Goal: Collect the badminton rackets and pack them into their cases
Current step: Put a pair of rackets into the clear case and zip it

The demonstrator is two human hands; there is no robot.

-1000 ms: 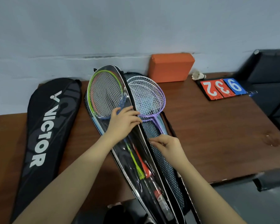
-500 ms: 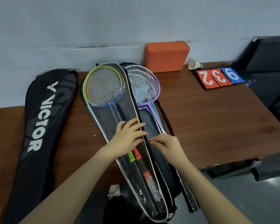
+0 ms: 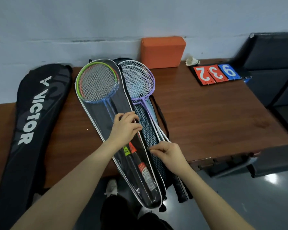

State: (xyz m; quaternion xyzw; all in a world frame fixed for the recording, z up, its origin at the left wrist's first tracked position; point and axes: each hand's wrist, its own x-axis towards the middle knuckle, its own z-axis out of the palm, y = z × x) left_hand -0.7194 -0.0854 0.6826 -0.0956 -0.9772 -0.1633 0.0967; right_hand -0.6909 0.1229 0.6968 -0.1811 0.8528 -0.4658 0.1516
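Clear case (image 3: 100, 113): glossy see-through plastic, white piping, showing glare. Mesh case (image 3: 146, 130), at 3 o'clock of it: black netted cloth, matt. Victor case (image 3: 28, 117), at 9 o'clock: matt black cloth. Table (image 3: 206, 117): wood-grain top, giving a soft sheen. Orange block (image 3: 163, 51), at 12 o'clock: matt, possibly foam.

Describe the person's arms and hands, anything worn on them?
Both arms are bare from the bottom of the picture up to the hands: no sleeves show. The left hand and the right hand wear no gloves, and no watch, bracelet or ring shows on either wrist or on the fingers in view. No markings show on the forearms.
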